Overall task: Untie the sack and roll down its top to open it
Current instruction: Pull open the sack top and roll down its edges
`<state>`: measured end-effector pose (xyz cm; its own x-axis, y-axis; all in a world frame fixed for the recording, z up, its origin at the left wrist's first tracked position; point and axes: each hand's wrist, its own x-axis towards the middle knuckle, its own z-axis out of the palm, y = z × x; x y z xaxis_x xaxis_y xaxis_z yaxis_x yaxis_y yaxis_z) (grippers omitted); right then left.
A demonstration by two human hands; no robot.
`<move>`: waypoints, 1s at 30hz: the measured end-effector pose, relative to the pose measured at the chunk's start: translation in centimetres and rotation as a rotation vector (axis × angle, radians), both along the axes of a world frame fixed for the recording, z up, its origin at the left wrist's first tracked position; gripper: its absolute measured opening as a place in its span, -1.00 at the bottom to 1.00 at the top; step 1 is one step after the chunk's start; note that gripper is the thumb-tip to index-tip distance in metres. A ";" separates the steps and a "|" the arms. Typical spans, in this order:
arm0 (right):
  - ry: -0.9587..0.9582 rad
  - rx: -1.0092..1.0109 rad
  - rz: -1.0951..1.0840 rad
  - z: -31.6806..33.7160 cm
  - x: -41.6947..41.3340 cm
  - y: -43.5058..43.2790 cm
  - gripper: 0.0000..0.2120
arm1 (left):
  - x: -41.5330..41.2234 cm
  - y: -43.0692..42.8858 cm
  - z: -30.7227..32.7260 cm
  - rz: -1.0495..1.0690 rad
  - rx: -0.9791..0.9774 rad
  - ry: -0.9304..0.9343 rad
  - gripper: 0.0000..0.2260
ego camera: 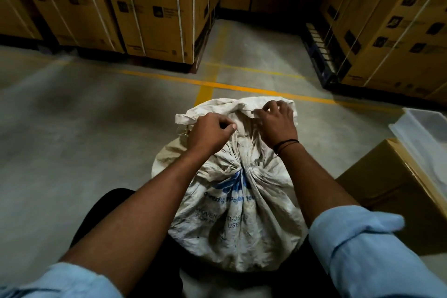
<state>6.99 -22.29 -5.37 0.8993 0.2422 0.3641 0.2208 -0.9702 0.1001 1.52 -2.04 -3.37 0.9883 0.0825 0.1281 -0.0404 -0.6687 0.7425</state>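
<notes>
Print on dirty white woven sack (232, 213): creased, partly unreadable
Sack's base: hidden behind the forearms
Clear plastic tub (425, 128): cut by right edge

Both our arms reach forward and down, forearms bare, light blue sleeves (367, 247) rolled up past the elbows. Our left hand (210, 132) is curled into a fist, thumb pressed against the forefinger in a pinch. Our right hand (278, 123) lies palm down, fingers bent and clutching. A thin black band (285, 144) circles the right wrist.
</notes>
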 end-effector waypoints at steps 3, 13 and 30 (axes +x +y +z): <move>-0.030 -0.055 -0.006 -0.2 0.2 -0.3 -0.84 | -0.5 -0.5 0.5 0.000 -0.017 -0.011 -0.87; -0.138 0.118 0.252 2.6 0.1 -0.9 -0.90 | 0.4 -0.6 2.2 0.004 -0.061 -0.133 -0.87; 0.428 0.595 0.340 7.4 -12.2 -4.1 -0.59 | -2.6 -1.6 0.8 -0.554 0.251 -0.269 -0.58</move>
